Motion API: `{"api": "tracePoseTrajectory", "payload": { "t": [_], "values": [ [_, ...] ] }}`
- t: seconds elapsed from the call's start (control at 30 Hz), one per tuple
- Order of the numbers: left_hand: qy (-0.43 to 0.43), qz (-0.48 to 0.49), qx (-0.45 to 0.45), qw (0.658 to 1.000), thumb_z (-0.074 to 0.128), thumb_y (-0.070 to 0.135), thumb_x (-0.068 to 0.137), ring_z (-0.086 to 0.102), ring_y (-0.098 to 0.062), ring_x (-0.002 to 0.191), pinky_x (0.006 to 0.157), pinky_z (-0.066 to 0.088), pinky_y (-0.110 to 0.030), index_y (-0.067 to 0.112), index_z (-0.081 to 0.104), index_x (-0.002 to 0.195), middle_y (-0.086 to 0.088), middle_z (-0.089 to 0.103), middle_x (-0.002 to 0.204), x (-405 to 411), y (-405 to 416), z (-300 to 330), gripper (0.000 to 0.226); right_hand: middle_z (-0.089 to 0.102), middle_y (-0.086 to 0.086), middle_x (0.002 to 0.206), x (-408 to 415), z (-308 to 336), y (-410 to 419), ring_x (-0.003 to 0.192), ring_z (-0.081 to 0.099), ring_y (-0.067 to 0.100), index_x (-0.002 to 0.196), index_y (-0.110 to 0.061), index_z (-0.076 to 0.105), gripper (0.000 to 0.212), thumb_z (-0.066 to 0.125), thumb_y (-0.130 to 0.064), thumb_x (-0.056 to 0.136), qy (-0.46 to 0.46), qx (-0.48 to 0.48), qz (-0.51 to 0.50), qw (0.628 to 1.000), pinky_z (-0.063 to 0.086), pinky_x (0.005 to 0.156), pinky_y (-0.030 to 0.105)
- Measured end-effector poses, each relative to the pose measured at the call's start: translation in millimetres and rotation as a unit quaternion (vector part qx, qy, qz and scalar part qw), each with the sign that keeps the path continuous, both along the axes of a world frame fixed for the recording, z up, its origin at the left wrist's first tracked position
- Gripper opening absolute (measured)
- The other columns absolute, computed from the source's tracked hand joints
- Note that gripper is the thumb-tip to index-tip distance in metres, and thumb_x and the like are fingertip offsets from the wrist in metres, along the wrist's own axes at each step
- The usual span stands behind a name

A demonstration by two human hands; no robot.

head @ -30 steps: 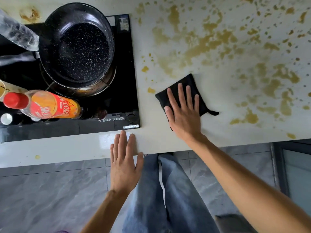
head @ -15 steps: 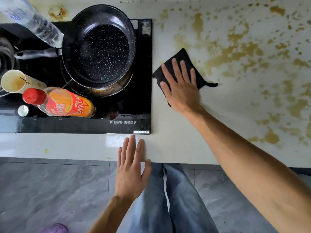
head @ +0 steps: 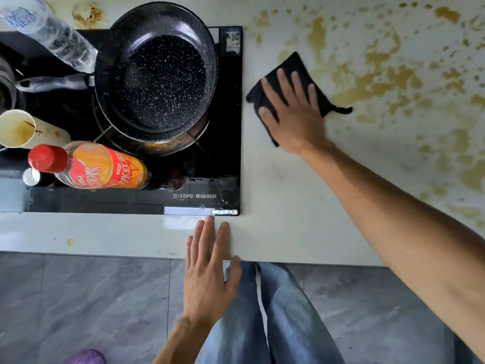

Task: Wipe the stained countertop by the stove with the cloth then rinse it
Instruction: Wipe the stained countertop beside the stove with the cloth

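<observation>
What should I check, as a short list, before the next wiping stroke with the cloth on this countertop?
1. Right hand lies flat on the black cloth, fingers straight: ok.
2. Cloth is spread flat on the countertop, just beside the stove, not on it: ok.
3. Yellow stains lie to the right of the cloth, not yet wiped: not ok.
4. Left hand rests on the counter's front edge, away from the cloth's path: ok.
5. Pan and orange bottle stand on the stove, apart from the cloth: ok.
6. How wet or dirty the cloth is: cannot tell.
</observation>
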State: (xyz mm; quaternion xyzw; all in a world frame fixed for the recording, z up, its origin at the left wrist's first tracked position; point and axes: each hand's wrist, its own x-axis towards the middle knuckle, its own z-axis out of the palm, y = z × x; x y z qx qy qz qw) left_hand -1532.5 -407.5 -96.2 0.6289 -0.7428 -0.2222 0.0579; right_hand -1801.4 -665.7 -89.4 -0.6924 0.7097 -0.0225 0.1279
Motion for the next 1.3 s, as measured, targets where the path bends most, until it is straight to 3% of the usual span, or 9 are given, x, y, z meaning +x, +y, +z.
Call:
{"api": "tracePoseTrajectory", "payload": {
  "t": [0.13, 0.3, 0.4, 0.6, 0.77, 0.87, 1.07, 1.2, 1.3],
  "values": [
    [0.005, 0.008, 0.009, 1.0, 0.046, 0.045, 0.104, 0.005, -0.028, 0.169, 0.137, -0.001, -0.039, 0.021, 0.031, 0.17, -0.002, 0.011, 0.182, 0.6, 0.5, 1.8, 0.072, 0.007, 0.005, 0.178, -3.5, -1.9, 55.2, 0.164, 0.006, 0.03, 0.169, -0.032, 0.016, 0.063, 0.025, -0.053, 0.11, 0.014, -0.012, -0.061, 0.998, 0.007, 0.131, 0.056],
    [0.011, 0.015, 0.019, 1.0, 0.046, 0.044, 0.102, 0.006, -0.027, 0.169, 0.137, 0.009, -0.048, 0.019, 0.034, 0.168, -0.002, 0.014, 0.181, -0.9, 1.0, 6.4, 0.072, 0.009, 0.004, 0.178, -20.1, -4.0, 141.8, 0.164, 0.008, 0.03, 0.168, -0.034, 0.018, 0.062, 0.028, -0.055, 0.11, 0.027, 0.0, -0.013, 1.0, 0.012, 0.13, 0.056],
    [0.018, 0.019, 0.025, 0.999, 0.047, 0.043, 0.101, 0.007, -0.027, 0.169, 0.134, 0.019, -0.057, 0.018, 0.035, 0.168, -0.004, 0.018, 0.18, -3.7, 0.7, 10.5, 0.072, 0.012, 0.003, 0.178, -35.0, -2.4, 119.4, 0.164, 0.011, 0.029, 0.167, -0.035, 0.022, 0.062, 0.031, -0.055, 0.11, 0.027, 0.004, -0.042, 0.999, 0.012, 0.13, 0.055],
    [0.02, 0.009, 0.02, 1.0, 0.047, 0.043, 0.101, 0.011, -0.028, 0.169, 0.131, 0.025, -0.063, 0.017, 0.036, 0.167, -0.004, 0.021, 0.18, -4.9, -4.0, 12.2, 0.072, 0.004, 0.003, 0.178, -80.3, 4.8, 31.2, 0.165, 0.002, 0.028, 0.169, -0.035, 0.014, 0.063, 0.024, -0.056, 0.111, 0.002, 0.009, -0.101, 0.995, 0.005, 0.132, 0.055],
    [0.021, 0.015, 0.024, 0.999, 0.046, 0.044, 0.1, 0.014, -0.031, 0.168, 0.131, 0.022, -0.064, 0.013, 0.041, 0.165, -0.009, 0.023, 0.178, -7.0, -3.3, 14.8, 0.072, 0.005, 0.007, 0.178, -62.2, 6.5, 111.0, 0.164, 0.003, 0.031, 0.169, -0.031, 0.015, 0.063, 0.024, -0.054, 0.111, 0.024, 0.014, -0.139, 0.99, 0.005, 0.131, 0.055],
    [0.023, 0.015, 0.026, 0.999, 0.046, 0.044, 0.1, 0.013, -0.03, 0.168, 0.132, 0.021, -0.062, 0.014, 0.04, 0.165, -0.008, 0.022, 0.179, -8.0, -3.4, 14.6, 0.072, 0.003, 0.005, 0.178, -58.3, 4.0, 158.0, 0.165, 0.003, 0.03, 0.169, -0.032, 0.013, 0.063, 0.024, -0.055, 0.111, 0.024, 0.028, -0.108, 0.993, 0.006, 0.13, 0.055],
    [0.044, 0.037, -0.007, 0.998, 0.051, 0.035, 0.095, 0.041, -0.036, 0.148, 0.114, 0.046, -0.06, 0.021, 0.051, 0.155, -0.007, 0.043, 0.161, -26.1, -6.5, 26.6, 0.061, 0.008, 0.005, 0.178, -80.4, 0.0, 109.2, 0.164, 0.006, 0.031, 0.168, -0.033, 0.017, 0.063, 0.026, -0.055, 0.111, 0.02, 0.009, -0.168, 0.985, 0.008, 0.131, 0.057],
    [0.101, -0.055, -0.033, 0.993, 0.053, 0.027, 0.101, 0.035, -0.033, 0.156, 0.127, 0.037, -0.047, 0.015, 0.05, 0.154, -0.009, 0.044, 0.164, -89.7, -34.9, 34.3, 0.054, 0.007, 0.008, 0.178, -73.3, 0.3, 116.9, 0.164, 0.006, 0.033, 0.169, -0.03, 0.015, 0.062, 0.025, -0.053, 0.112, 0.023, 0.003, -0.173, 0.985, 0.008, 0.131, 0.057],
    [0.075, -0.085, -0.028, 0.993, 0.049, 0.032, 0.106, 0.021, -0.04, 0.165, 0.134, 0.024, -0.052, 0.014, 0.043, 0.162, -0.015, 0.034, 0.173, -139.4, -77.0, 33.1, 0.06, 0.006, 0.008, 0.178, -68.6, 2.0, 155.6, 0.164, 0.004, 0.033, 0.169, -0.029, 0.014, 0.063, 0.022, -0.053, 0.112, 0.032, 0.014, -0.15, 0.988, 0.01, 0.13, 0.058]
  ]
}}
